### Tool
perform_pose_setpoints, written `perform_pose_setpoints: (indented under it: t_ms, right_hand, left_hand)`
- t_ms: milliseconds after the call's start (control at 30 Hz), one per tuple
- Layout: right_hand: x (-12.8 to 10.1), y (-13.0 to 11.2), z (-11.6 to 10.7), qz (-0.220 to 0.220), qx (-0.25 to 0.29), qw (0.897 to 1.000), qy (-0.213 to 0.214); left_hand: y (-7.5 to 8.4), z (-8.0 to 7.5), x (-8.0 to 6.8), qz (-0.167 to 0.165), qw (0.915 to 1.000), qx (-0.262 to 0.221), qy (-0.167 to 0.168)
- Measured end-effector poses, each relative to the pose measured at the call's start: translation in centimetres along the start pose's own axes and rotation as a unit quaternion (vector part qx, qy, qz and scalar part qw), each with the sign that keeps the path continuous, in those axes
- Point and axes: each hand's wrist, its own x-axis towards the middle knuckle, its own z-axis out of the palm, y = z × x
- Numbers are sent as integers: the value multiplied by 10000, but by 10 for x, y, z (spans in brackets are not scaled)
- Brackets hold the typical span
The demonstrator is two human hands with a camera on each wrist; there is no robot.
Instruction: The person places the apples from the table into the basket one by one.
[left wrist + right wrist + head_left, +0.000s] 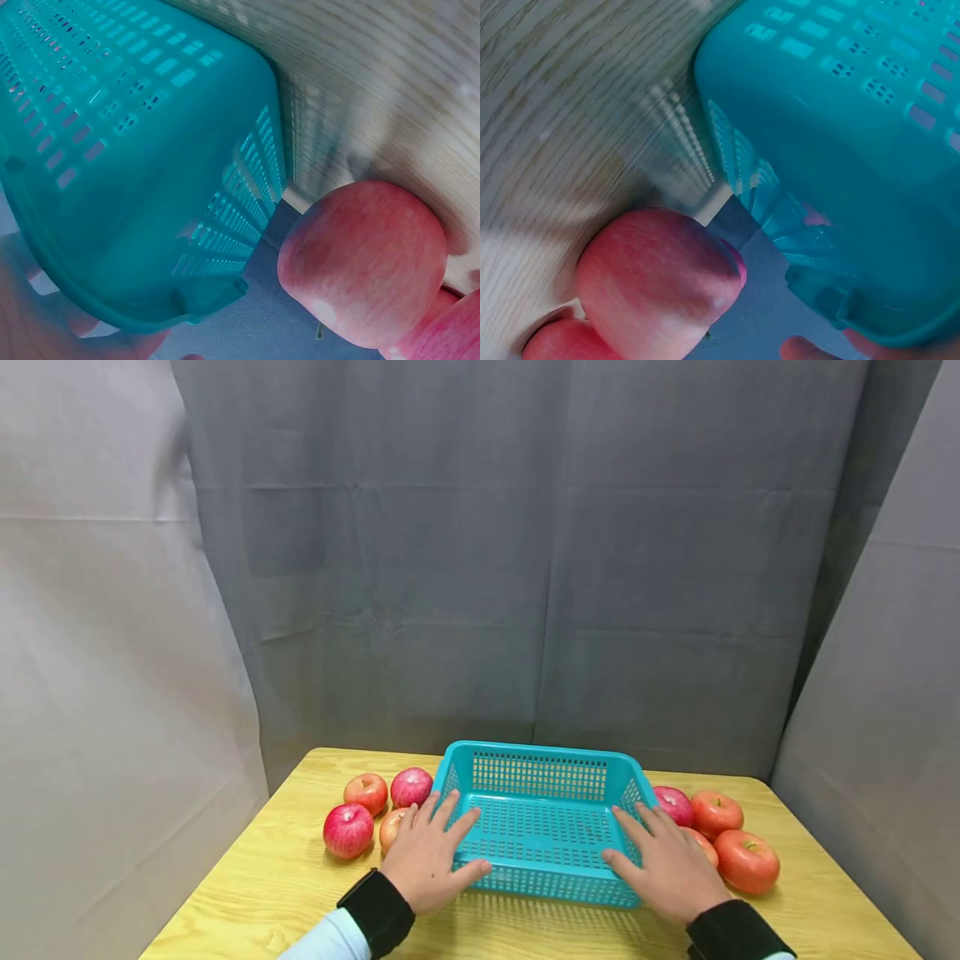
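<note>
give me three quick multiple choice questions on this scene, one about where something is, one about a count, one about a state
1. Where do the red apples lie?
A. inside the basket
B. on the table, on both sides of the basket
C. in the person's hands

2. How many apples lie to the left of the basket in the head view?
A. one
B. four
C. seven

3. What is in the basket?
A. nothing
B. two apples
C. a cloth

Answers:
1 B: red apples lie on the yellow wooden table left and right of the turquoise perforated plastic basket.
2 B: four apples show there, one partly hidden behind the left hand.
3 A: the basket's bare floor shows, while the left hand and right hand rest on its side rims.
</note>
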Motion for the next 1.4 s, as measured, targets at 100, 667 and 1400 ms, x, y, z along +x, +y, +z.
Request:
perform_pose_setpoints:
  t_ms: [100,667,1400]
  right_hand:
    - [0,1,-1,25,33,10000,33]
    - [0,4,3,383,149,9991,33]
    - [-2,2,1,511,265,9983,53]
  left_hand:
    - [0,0,1,16,10000,39,32]
    - [-8,3,-6,-122,9999,-50,8]
    - [-34,-4,-25,-514,9986,-101,74]
